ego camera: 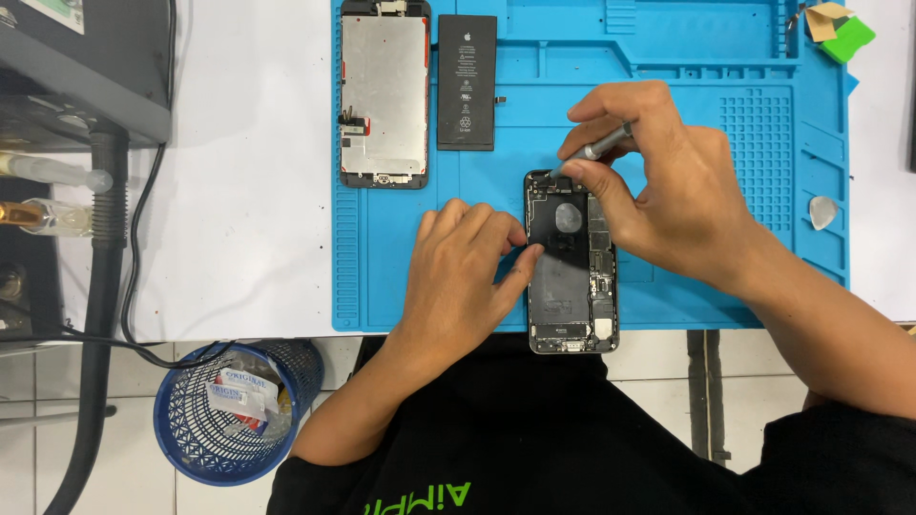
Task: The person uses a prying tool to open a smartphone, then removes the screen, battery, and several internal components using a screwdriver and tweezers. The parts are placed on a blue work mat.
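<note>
An opened phone body (570,277) lies on the blue work mat (668,95) near its front edge, its dark inside facing up. My left hand (463,277) rests on the mat and presses the phone's left side with thumb and fingers. My right hand (668,181) holds a grey screwdriver (596,150), its tip down at the phone's top left corner. The removed screen panel (385,93) lies face down at the mat's far left. A black battery (467,82) lies right beside it.
A clear triangular pick (822,211) sits at the mat's right edge. Green and tan bits (840,29) lie at the far right corner. A blue mesh waste bin (234,410) stands on the floor at the left. Black cables (129,267) and a hose hang off the table's left side.
</note>
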